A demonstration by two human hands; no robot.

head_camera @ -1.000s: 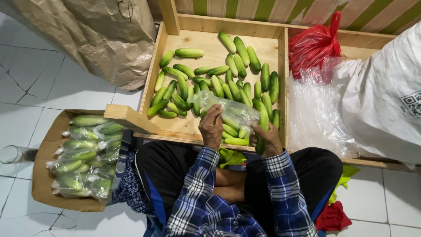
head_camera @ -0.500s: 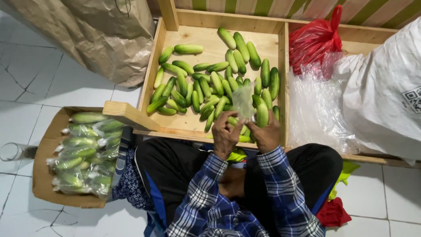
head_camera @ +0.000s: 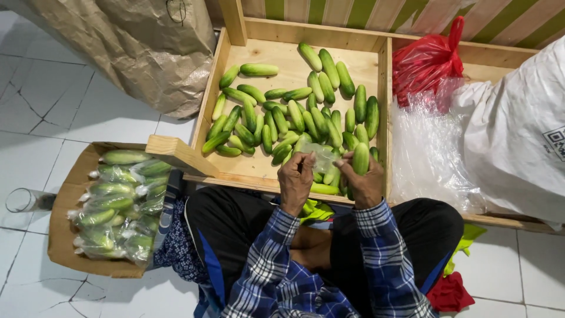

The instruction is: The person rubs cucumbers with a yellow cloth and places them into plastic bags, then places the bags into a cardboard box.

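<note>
I sit cross-legged at a shallow wooden crate [head_camera: 385, 76] holding several loose green cucumbers [head_camera: 282, 112]. Both hands are up at the crate's near edge. My left hand [head_camera: 294, 179] pinches one side of a small clear plastic bag [head_camera: 321, 154]. My right hand [head_camera: 364, 182] pinches the bag's other side, and a cucumber [head_camera: 360, 158] stands upright against its fingers. The bag looks empty and is stretched between the two hands.
A cardboard box [head_camera: 67, 206] at my left holds several bagged cucumbers [head_camera: 118, 200]. A crumpled brown paper sack [head_camera: 135, 47] lies at the back left. To the right are a red plastic bag [head_camera: 426, 59], clear plastic sheeting [head_camera: 426, 153] and a white sack [head_camera: 518, 129]. A glass [head_camera: 23, 200] lies on the tiled floor.
A second ago my hands rested on a filled bag of cucumbers in the crate. Now they have drawn back to the near edge and hold a small empty clear bag between them.
</note>
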